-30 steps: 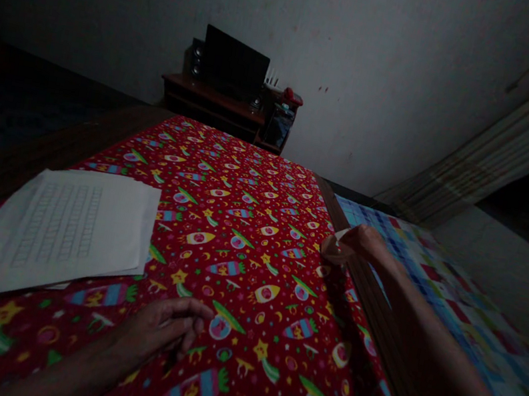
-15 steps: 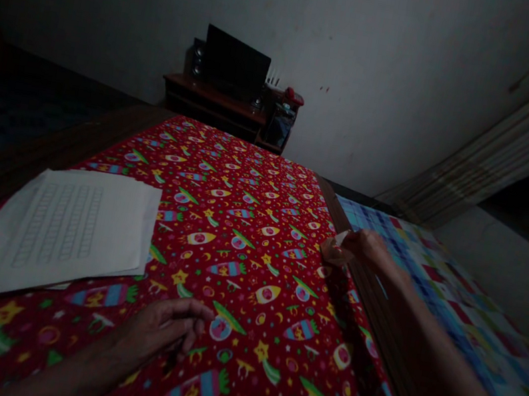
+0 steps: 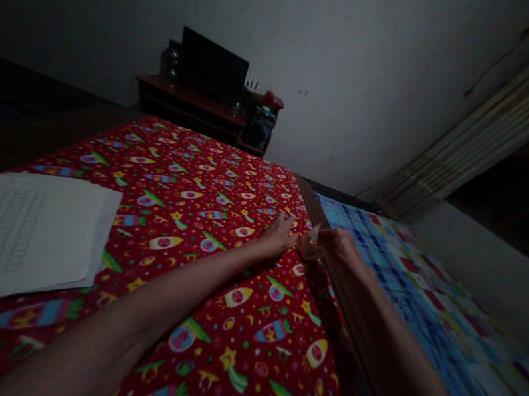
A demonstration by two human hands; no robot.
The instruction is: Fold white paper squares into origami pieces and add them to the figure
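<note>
On the far right part of the red patterned cloth (image 3: 237,298), my right hand (image 3: 344,245) is closed on the edge of a thin, tan, crumpled thing (image 3: 309,249) with a whitish tip. It looks like soft plastic or a bag, but it is too dark to be sure. My left hand (image 3: 279,233) is just left of it, low over the cloth, thumb and fingers apart and pointing towards it. I cannot tell whether the thumb touches it. White printed papers (image 3: 69,226) lie in a stack on the cloth at the left.
A dark wooden edge (image 3: 349,324) runs along the cloth's right side. Beyond it spreads a blue checked, patchwork-patterned surface (image 3: 408,276). A desk (image 3: 186,106) with a monitor (image 3: 212,68) and speaker (image 3: 172,60) stands against the far wall. A curtain (image 3: 481,146) hangs at the right.
My left hand has moved forward and right, from the near cloth to beside the tan thing. My right hand keeps its hold. The view has turned slightly right.
</note>
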